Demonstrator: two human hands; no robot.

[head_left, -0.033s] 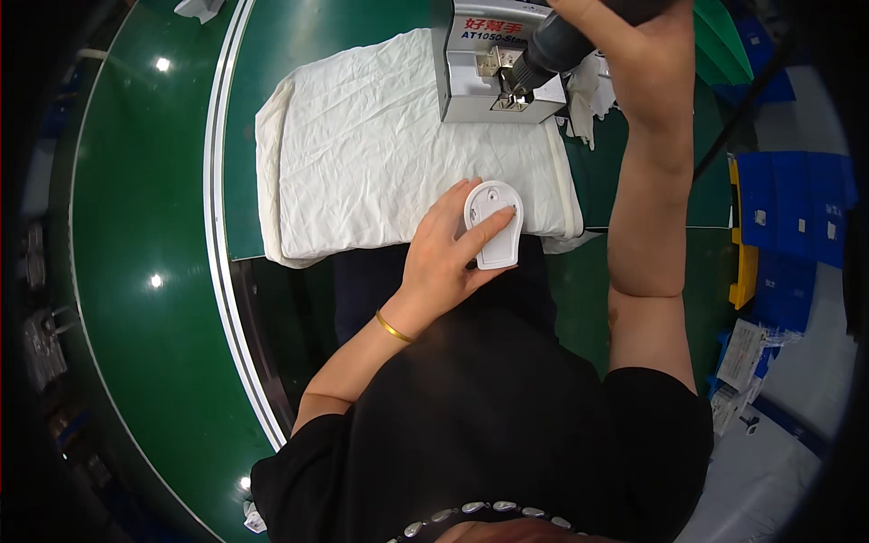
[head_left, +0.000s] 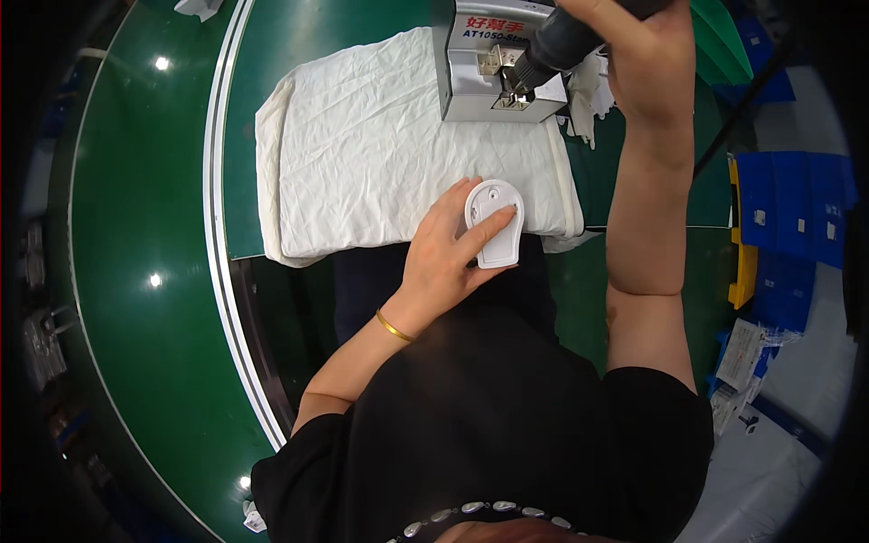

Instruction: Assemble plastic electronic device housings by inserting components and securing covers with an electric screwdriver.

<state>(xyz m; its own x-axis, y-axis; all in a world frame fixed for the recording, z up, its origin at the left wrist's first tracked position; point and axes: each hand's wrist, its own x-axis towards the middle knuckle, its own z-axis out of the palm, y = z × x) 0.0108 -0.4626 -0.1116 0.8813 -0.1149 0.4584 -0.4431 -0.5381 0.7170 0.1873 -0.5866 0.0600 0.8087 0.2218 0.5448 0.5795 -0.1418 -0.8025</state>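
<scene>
In my left hand (head_left: 445, 240) is a white plastic housing (head_left: 493, 246), rounded at its far end, with small screw holes inside its rim. My thumb lies across its inner face, and the fingers pass behind it. My right hand (head_left: 647, 63) grips a black electric screwdriver (head_left: 563, 41) at the top right. The driver's tip is at the front opening of a grey screw feeder (head_left: 462, 107); whether it touches a screw there is too small to tell. The housing is above the near edge of a white cloth pad (head_left: 362, 163).
A green worktable (head_left: 253, 195) lies under the pad, with a green conveyor belt (head_left: 136, 271) beyond a pale rail on the left. White scraps (head_left: 587, 100) lie right of the feeder. Blue bins (head_left: 787, 204) and a green bin (head_left: 721, 41) stand at the right.
</scene>
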